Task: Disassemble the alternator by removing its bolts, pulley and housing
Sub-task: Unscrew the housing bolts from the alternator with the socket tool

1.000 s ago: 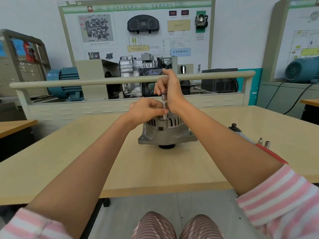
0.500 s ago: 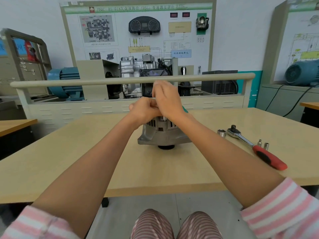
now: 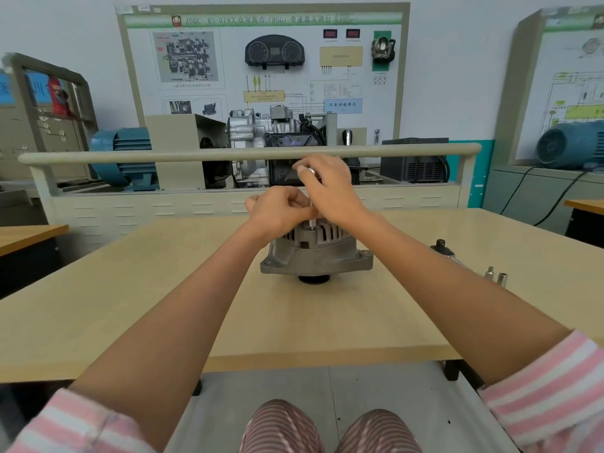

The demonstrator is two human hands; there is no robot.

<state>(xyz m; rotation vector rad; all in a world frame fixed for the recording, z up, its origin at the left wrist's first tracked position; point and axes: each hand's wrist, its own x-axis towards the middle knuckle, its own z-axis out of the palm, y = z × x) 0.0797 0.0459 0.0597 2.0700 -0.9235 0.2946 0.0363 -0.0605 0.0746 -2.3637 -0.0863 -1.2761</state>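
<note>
left hand (image 3: 277, 209) fingers curled, right hand (image 3: 330, 188) fingers pinching

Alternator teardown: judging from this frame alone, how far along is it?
Early. Done: nothing clearly; the alternator sits whole on the table, housing halves together, dark pulley underneath. In hand: the right hand grips an upright socket extension seated on top of the housing, and the left hand pinches its lower shaft. Left: bolts, pulley, housing. The ratchet and two spare sockets lie unused.
</note>
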